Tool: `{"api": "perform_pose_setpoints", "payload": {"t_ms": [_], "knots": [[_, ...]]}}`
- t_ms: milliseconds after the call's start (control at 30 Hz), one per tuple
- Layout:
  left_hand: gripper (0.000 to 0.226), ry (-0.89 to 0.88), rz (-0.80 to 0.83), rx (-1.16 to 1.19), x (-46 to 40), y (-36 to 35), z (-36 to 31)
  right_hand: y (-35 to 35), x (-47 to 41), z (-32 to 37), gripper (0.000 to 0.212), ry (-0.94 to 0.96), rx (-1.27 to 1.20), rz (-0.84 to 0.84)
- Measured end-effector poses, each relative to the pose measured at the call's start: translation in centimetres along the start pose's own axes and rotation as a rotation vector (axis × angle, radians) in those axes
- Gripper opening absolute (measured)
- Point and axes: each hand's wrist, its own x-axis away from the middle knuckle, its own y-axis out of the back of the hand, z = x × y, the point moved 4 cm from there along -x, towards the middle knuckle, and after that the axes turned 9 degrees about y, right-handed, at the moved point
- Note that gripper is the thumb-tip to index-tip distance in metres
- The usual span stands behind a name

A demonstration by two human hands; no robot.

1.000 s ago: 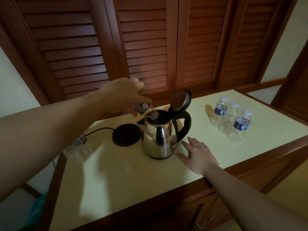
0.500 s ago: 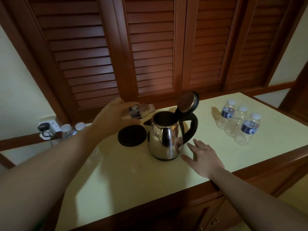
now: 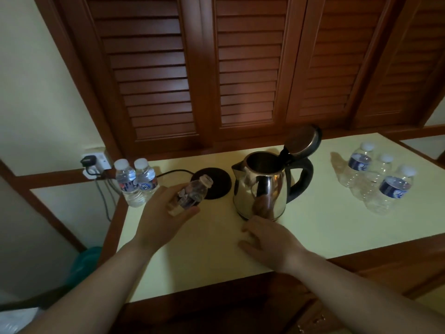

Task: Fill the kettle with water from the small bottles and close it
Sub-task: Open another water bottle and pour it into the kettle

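Note:
A steel kettle [image 3: 262, 189] with a black handle stands on the pale counter [image 3: 325, 227], its lid [image 3: 304, 140] hinged up and open. My left hand [image 3: 161, 218] grips a small uncapped clear bottle [image 3: 193, 192], tilted with its mouth pointing up and right, left of the kettle. My right hand [image 3: 267, 239] rests flat on the counter just in front of the kettle's foot, fingers relaxed. Three capped bottles [image 3: 382, 182] stand at the right. Two capped bottles [image 3: 136, 180] stand at the left edge.
The black kettle base [image 3: 216, 183] lies left of the kettle, its cord running to a wall socket [image 3: 95, 162]. Brown louvred doors [image 3: 240, 68] close off the back. The counter has a wooden front edge [image 3: 240, 307]. A teal object [image 3: 84, 263] sits low at the left.
My left hand has pulled the bottle away from the kettle's mouth, down and to the left, turning it more upright. My right hand stays on the counter by the kettle.

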Motion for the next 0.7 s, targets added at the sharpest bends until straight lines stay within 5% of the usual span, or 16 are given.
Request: {"api": "perform_pose_setpoints", "payload": {"t_ms": [200,433,700], "knots": [[0.062,0.055,-0.01,-0.022,2.0,1.5,2.1,-1.5,-5.6,5.0,0.064,-0.021,0.056,0.128],[0.06,0.113,0.066,0.01,4.3,3.0,3.7,-2.9,-8.2,5.4,0.028,-0.032,0.029,0.126],[0.059,0.125,0.082,-0.022,5.1,4.1,5.1,-2.4,-9.1,6.0,0.03,0.05,-0.057,0.101]]}}
